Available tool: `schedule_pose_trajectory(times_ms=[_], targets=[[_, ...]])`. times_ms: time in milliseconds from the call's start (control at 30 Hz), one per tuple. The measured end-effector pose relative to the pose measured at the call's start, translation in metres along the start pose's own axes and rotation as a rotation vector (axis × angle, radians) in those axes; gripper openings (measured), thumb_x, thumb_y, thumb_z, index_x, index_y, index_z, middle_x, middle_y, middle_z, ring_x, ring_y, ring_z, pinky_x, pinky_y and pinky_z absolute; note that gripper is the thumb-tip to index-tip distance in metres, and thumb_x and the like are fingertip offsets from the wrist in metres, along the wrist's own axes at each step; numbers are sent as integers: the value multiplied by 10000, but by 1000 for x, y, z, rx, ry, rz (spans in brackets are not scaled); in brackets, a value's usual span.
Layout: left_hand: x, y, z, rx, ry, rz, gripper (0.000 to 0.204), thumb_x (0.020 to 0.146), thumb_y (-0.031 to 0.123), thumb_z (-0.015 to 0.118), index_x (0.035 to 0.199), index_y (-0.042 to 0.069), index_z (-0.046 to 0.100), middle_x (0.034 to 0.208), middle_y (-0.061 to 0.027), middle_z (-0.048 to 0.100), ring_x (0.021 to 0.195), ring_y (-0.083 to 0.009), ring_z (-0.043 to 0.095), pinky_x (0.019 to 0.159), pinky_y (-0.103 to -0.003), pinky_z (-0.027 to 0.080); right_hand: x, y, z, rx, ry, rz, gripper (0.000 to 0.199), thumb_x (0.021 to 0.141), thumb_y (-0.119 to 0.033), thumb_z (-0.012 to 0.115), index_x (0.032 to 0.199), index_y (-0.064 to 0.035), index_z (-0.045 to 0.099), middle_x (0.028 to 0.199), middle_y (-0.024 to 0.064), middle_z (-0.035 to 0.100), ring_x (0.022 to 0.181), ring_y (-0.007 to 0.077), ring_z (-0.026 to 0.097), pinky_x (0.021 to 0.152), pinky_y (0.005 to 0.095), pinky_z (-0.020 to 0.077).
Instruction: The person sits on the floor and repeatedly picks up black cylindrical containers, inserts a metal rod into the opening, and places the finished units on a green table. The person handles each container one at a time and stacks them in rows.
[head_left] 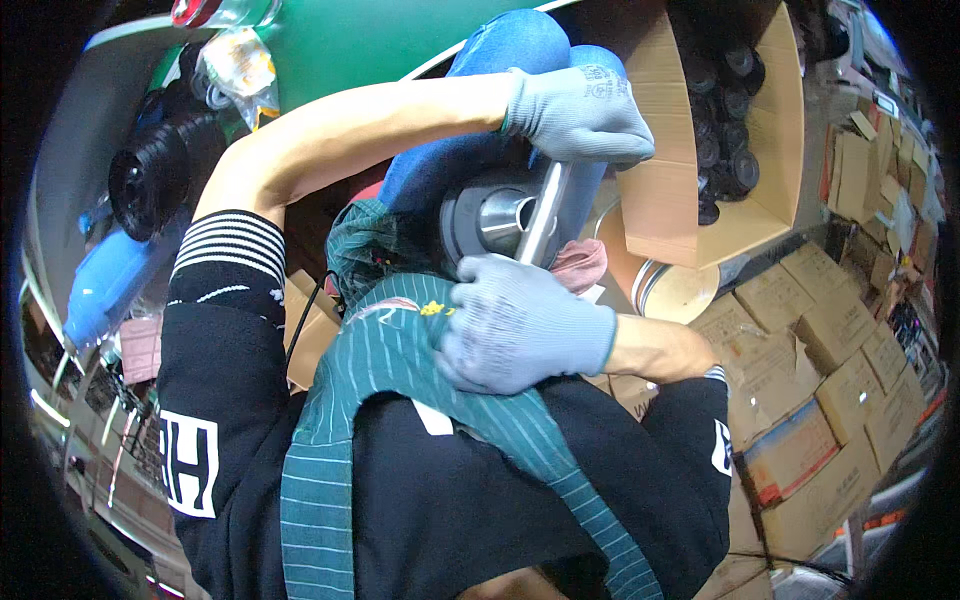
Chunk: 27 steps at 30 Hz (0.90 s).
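Both my hands wear grey knit gloves. My left hand [585,115] reaches across from the left and is closed round the far end of a shiny metal tube [547,212]. Close to my body, my right hand [530,325] is wrapped round the tube's near end, its back toward me. The tube slants between the two fists, above my lap. Just left of and below it sits a round dark grey part [462,222] with a shiny metal cup-shaped piece [504,218] at its middle. The tube's two ends are hidden in the gloves.
An open cardboard box [660,130] holding several black round parts [735,105] stands at the right. Below it is a round tub [675,293]. Stacked cartons [800,380] fill the right side. Black coiled material [150,185] and a blue bag [110,280] lie left; a green surface [350,40] is ahead.
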<state>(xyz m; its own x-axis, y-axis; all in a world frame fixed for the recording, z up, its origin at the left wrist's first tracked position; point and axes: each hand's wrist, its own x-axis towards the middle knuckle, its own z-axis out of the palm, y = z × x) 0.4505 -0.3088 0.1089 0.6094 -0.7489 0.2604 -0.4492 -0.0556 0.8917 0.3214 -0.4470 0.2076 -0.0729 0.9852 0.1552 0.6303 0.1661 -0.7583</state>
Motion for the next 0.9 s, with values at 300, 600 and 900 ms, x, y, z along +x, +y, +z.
schedule_pose_trajectory(times_ms=[300, 600, 900], targets=[[-64, 12, -40, 147, 415, -96, 552, 1143, 467, 468, 962, 33, 756, 702, -79, 632, 589, -187, 578, 611, -396, 496, -34, -16, -20, -354, 342, 190, 563, 863, -464, 811, 1185, -21, 679, 1180, 162, 664, 1147, 309, 654, 1166, 528, 434], [-248, -33, -46, 279, 1159, -744, 520, 1042, 496, 688, 1286, 41, 752, 819, -63, 756, 729, -205, 711, 686, -399, 546, -63, 6, 61, -80, 652, 768, 1059, 650, -397, 1019, 1562, -104, 568, 1701, 300, 345, 1527, 473, 440, 1224, 498, 418], [-242, 19, -33, 982, 1087, -632, 845, 961, 521, 763, 1601, 57, 465, 1506, -379, 528, 1342, -525, 577, 1119, -566, 483, -68, 3, -13, 51, 1165, 733, 949, 791, -528, 945, 1494, 13, 609, 1570, 231, 570, 1424, 331, 581, 1181, 441, 478]])
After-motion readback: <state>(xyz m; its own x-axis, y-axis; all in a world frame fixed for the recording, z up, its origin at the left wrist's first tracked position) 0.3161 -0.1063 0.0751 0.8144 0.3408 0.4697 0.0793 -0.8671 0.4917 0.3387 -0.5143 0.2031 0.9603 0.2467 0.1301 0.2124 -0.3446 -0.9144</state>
